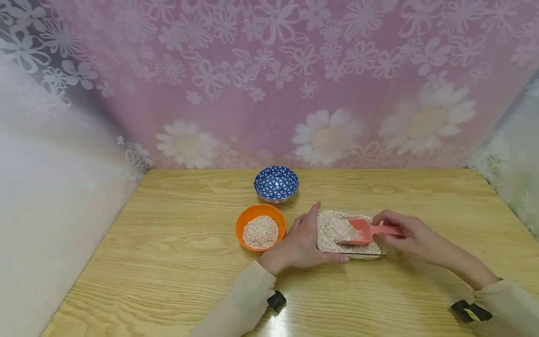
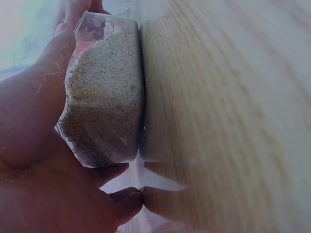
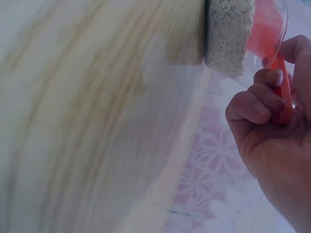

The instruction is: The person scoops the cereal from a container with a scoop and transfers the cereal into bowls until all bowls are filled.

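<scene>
A clear rectangular container [image 1: 355, 256] full of pale flakes like rolled oats [image 1: 332, 227] sits on the table. My left hand [image 1: 299, 238] holds its left end, thumb along the near side and fingers at the end and far corner. My right hand [image 1: 408, 236] grips the handle of a pink scoop [image 1: 363, 232], fingers curled round it in the right wrist view. The scoop's front edge lies in the flakes. Next to my left hand stands an orange bowl [image 1: 241, 227] with a heap of the same flakes. Behind it is a blue-and-white patterned bowl [image 1: 276, 183], with no flakes visible inside.
Everything stands on a wood-grain table [image 1: 177, 243]. A pink flowered curtain [image 1: 252, 93] hangs behind the table's far edge. Pale cloth hangs at both sides. A dark device is strapped near each wrist.
</scene>
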A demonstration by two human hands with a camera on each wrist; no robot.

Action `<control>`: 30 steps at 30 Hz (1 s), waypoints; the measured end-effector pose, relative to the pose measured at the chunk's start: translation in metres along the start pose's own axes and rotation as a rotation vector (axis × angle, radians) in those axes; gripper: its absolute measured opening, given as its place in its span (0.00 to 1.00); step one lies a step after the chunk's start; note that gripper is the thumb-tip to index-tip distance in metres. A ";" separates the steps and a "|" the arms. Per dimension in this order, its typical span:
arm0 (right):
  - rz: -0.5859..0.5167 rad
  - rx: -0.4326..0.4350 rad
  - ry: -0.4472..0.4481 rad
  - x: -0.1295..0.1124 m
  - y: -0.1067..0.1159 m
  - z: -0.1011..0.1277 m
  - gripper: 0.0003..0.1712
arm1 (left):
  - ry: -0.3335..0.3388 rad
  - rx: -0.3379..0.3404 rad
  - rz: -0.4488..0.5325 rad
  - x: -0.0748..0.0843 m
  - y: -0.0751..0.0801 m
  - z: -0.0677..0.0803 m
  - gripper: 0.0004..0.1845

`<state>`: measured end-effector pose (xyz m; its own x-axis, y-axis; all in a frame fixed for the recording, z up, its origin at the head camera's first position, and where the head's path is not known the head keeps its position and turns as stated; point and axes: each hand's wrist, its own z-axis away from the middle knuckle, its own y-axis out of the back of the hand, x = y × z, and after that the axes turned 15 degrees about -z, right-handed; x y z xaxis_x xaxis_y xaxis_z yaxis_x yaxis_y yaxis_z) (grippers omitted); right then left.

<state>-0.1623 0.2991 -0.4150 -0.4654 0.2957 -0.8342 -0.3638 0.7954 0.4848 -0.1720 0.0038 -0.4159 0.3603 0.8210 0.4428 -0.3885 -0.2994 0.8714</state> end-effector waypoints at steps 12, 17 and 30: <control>-0.112 0.086 0.006 0.001 0.015 0.011 0.18 | -0.028 0.016 -0.054 0.004 0.003 0.003 0.71; -0.169 0.143 -0.054 -0.002 0.017 0.014 0.15 | -0.080 0.069 -0.082 0.010 0.015 0.011 0.69; -0.254 0.145 -0.038 -0.004 0.016 0.011 0.14 | -0.030 0.292 -0.011 -0.057 0.064 0.052 0.52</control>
<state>-0.1572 0.3164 -0.4064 -0.3422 0.0948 -0.9348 -0.3444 0.9130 0.2187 -0.1731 -0.0872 -0.3747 0.3898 0.8114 0.4355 -0.1256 -0.4217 0.8980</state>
